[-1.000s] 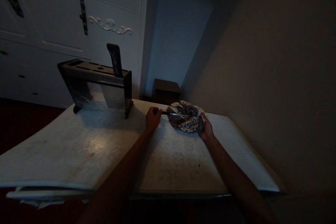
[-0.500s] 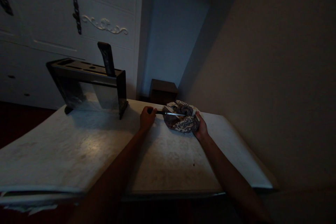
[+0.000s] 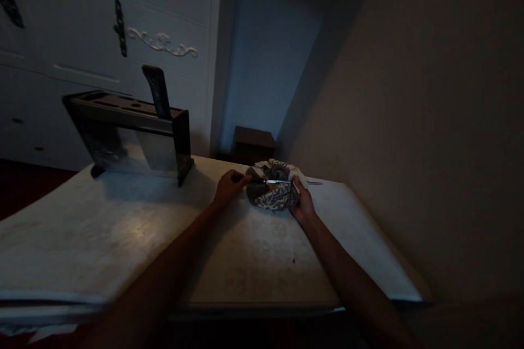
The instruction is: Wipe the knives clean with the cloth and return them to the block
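Observation:
My left hand (image 3: 228, 187) is closed round the dark handle of a small knife (image 3: 275, 181), whose thin blade lies across a bunched patterned cloth (image 3: 273, 195). My right hand (image 3: 302, 203) grips that cloth from its right side, fingers wrapped into the folds. Both hands rest near the far edge of a pale table (image 3: 143, 234). The blade's tip pokes out just past the cloth on the right.
A dark knife block (image 3: 126, 139) with one black handle (image 3: 155, 91) sticking up stands at the table's far left. Behind it is a white ornamented cabinet (image 3: 102, 38). A small dark box (image 3: 254, 144) sits beyond the table; a plain wall (image 3: 429, 120) runs along the right.
The cloth has bunched tighter and my right hand has shifted left with it. The knife now lies further through the cloth. The view has drifted slightly.

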`<state>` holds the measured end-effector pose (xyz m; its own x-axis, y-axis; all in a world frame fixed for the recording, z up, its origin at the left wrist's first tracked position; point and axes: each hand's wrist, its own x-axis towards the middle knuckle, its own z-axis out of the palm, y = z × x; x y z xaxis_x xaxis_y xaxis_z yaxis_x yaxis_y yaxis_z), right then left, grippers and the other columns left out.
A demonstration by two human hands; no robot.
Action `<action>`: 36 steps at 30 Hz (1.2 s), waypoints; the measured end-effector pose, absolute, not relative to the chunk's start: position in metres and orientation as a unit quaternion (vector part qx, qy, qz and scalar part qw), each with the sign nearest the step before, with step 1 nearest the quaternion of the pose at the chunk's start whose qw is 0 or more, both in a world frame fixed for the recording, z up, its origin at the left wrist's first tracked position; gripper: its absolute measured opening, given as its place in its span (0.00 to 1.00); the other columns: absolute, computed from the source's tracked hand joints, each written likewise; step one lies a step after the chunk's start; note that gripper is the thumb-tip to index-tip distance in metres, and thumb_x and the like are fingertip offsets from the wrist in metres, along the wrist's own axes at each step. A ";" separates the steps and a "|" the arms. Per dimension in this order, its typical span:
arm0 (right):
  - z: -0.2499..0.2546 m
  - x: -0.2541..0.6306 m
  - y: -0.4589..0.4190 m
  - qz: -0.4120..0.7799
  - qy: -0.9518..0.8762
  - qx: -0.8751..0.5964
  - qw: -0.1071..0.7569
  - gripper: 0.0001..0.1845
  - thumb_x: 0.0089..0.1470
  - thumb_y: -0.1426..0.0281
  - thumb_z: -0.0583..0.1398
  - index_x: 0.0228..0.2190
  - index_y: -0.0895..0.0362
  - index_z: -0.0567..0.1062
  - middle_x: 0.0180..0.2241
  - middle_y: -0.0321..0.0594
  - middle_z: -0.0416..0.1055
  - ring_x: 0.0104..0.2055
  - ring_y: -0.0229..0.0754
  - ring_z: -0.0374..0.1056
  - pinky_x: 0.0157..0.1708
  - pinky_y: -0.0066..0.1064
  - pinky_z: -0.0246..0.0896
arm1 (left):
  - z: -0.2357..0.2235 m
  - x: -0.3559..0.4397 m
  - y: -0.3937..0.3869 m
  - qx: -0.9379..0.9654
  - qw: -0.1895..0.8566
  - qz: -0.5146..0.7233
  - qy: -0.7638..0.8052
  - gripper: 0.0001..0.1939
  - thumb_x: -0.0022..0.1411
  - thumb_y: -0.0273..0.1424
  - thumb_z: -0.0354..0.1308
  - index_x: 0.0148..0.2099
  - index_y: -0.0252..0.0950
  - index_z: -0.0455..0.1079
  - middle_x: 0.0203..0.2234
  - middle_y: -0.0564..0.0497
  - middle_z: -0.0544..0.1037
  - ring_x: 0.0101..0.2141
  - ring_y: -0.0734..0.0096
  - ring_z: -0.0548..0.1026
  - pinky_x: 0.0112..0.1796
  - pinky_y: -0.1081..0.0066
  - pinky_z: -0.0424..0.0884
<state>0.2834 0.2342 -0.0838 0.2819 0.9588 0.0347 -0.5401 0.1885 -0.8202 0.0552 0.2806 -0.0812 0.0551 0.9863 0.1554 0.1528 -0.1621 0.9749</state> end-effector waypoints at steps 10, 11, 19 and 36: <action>-0.070 0.259 0.216 0.513 -0.365 -0.362 0.687 0.28 0.37 0.61 0.76 0.40 0.58 0.76 0.39 0.43 0.78 0.40 0.50 0.76 0.41 0.38 0.74 | -0.076 0.068 0.255 0.673 0.382 0.469 0.425 0.22 0.42 0.42 0.67 0.36 0.35 0.67 0.33 0.49 0.76 0.36 0.61 0.73 0.37 0.66 0.68; -0.071 0.260 0.215 0.519 -0.373 -0.364 0.677 0.28 0.37 0.60 0.76 0.40 0.58 0.76 0.39 0.43 0.78 0.40 0.50 0.75 0.41 0.38 0.74 | -0.074 0.067 0.254 0.679 0.376 0.466 0.424 0.21 0.44 0.41 0.67 0.36 0.35 0.67 0.33 0.49 0.76 0.37 0.61 0.73 0.38 0.65 0.68; -0.077 0.261 0.209 0.566 -0.440 -0.375 0.588 0.30 0.37 0.58 0.75 0.41 0.55 0.77 0.38 0.41 0.78 0.43 0.50 0.74 0.45 0.41 0.70 | -0.070 0.065 0.246 0.709 0.310 0.464 0.431 0.14 0.52 0.35 0.62 0.42 0.37 0.73 0.39 0.47 0.78 0.43 0.58 0.74 0.47 0.60 0.67; -0.073 0.256 0.205 0.564 -0.461 -0.393 0.562 0.33 0.34 0.58 0.75 0.43 0.55 0.77 0.40 0.42 0.77 0.43 0.54 0.74 0.50 0.46 0.67 | -0.066 0.067 0.243 0.703 0.326 0.469 0.423 0.14 0.49 0.30 0.63 0.41 0.36 0.71 0.38 0.49 0.78 0.42 0.59 0.74 0.47 0.59 0.68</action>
<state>0.2559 0.2052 -0.0733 -0.0611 0.9953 0.0754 -0.2709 0.0562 -0.9610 0.0665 0.2433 -0.0663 0.2018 0.9007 0.3849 0.2893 -0.4302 0.8551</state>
